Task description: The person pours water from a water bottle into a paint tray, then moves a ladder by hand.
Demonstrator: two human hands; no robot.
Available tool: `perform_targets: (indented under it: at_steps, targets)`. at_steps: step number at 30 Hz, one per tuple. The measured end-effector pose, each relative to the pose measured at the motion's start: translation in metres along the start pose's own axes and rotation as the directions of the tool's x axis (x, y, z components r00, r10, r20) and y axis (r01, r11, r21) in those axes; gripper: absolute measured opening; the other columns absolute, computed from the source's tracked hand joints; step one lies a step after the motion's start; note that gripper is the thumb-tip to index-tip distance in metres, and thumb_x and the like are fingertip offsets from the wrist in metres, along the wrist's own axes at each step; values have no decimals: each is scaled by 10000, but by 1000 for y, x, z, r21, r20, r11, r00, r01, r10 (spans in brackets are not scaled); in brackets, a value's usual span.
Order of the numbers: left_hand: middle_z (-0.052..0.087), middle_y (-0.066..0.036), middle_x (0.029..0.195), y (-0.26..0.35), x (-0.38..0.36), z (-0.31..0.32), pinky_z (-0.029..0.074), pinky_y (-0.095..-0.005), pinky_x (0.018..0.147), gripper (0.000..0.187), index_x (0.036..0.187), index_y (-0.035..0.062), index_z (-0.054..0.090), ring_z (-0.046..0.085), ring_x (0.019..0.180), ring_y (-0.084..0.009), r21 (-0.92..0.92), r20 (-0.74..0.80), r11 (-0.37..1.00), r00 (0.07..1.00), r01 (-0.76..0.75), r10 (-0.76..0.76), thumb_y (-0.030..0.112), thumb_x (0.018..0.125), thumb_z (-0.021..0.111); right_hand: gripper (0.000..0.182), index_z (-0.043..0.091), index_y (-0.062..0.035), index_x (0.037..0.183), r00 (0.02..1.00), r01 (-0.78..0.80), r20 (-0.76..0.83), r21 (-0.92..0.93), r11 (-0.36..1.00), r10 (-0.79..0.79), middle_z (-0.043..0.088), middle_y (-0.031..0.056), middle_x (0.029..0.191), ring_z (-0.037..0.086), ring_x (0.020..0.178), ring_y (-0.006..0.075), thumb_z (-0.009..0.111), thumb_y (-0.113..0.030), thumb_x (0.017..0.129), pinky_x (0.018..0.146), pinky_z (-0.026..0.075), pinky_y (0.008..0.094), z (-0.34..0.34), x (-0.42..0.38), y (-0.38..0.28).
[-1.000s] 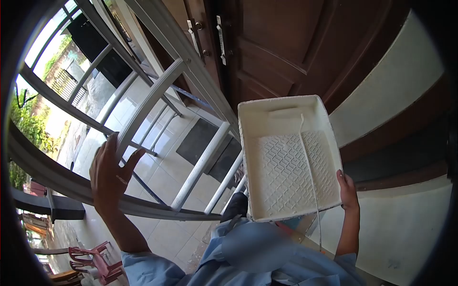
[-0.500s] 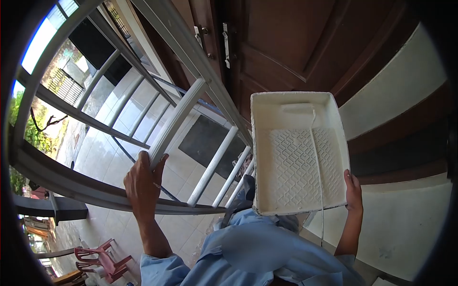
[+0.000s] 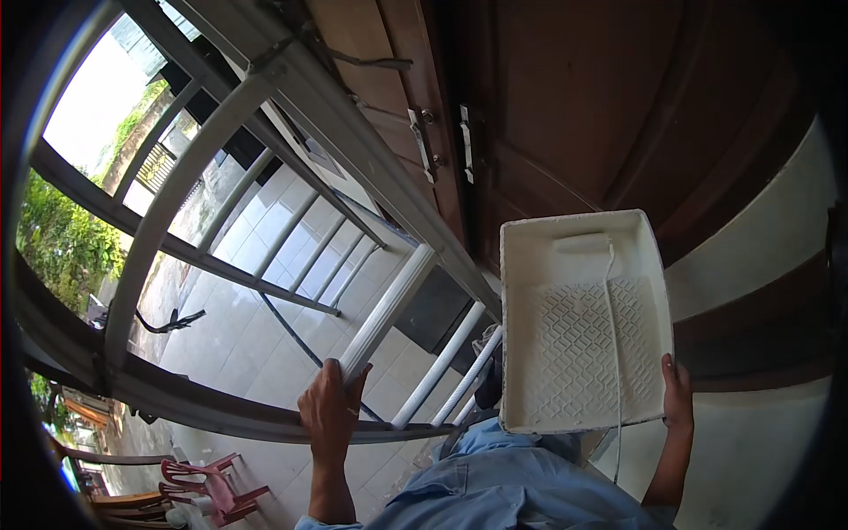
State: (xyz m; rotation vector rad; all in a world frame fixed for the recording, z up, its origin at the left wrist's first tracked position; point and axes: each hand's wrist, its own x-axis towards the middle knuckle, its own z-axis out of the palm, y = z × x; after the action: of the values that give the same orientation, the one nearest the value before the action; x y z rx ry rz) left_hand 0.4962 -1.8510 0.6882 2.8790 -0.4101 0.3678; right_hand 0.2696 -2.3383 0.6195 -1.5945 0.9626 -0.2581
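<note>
My left hand [image 3: 330, 408] is wrapped round the side rail of a metal stepladder [image 3: 221, 408], beside the end of a rung. My right hand [image 3: 677, 389] grips the lower right edge of a cream paint tray [image 3: 506, 353], which has a ridged diamond pattern. A paint roller [image 3: 581, 245] lies across the deep end of the tray, coated in the same cream colour. Its thin rod [image 3: 612, 340] runs down over the tray's near edge toward my blue clothing.
Brown wooden double doors [image 3: 565, 106] with metal handles [image 3: 468, 146] stand ahead. A dark mat [image 3: 433, 309] lies on the tiled floor [image 3: 238, 353] behind the ladder. At the lower left is a red plastic chair [image 3: 216, 486]. Greenery shows outside at the left.
The view has shifted, so the ladder, tray and both hands appear lower and further right. More of the ladder's upper part shows. Both hands keep their holds.
</note>
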Motion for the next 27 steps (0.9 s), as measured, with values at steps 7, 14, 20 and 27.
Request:
perform_targets:
  at_steps: [7, 14, 20, 27]
  targets:
    - [560, -165, 657, -6, -34, 34, 447, -456, 466, 383, 907, 14, 509, 605, 549, -378, -59, 73, 998, 997, 32, -28, 281, 864, 781, 568, 609, 73, 1128, 997, -47, 57, -85, 995, 52, 625, 115, 1045, 536, 978, 160, 537, -481, 1023, 917, 421, 301, -2, -9, -33]
    - [624, -153, 687, -11, -57, 82, 484, -475, 524, 410, 844, 57, 507, 646, 625, -382, -99, 227, 985, 967, 139, -114, 397, 892, 733, 595, 603, 75, 1155, 996, -27, 83, 45, 999, 23, 632, 127, 1024, 588, 934, 179, 548, -499, 1010, 842, 483, 324, 5, -21, -52]
    - [648, -175, 739, -7, -78, 123, 498, -494, 566, 394, 890, 46, 503, 662, 685, -397, -150, 286, 974, 951, 168, -120, 380, 911, 712, 603, 613, 72, 1143, 999, -36, 34, 13, 999, 36, 618, 113, 999, 588, 917, 175, 579, -512, 991, 833, 479, 330, 0, -19, -31]
    - [632, -231, 754, 8, -87, 133, 492, -538, 592, 278, 903, 35, 490, 642, 690, -446, -228, 250, 965, 965, 131, -72, 241, 911, 677, 562, 624, 63, 1103, 1000, 23, 1, 93, 995, -23, 622, 80, 936, 572, 885, 158, 579, -486, 995, 805, 467, 328, 1, -29, -19]
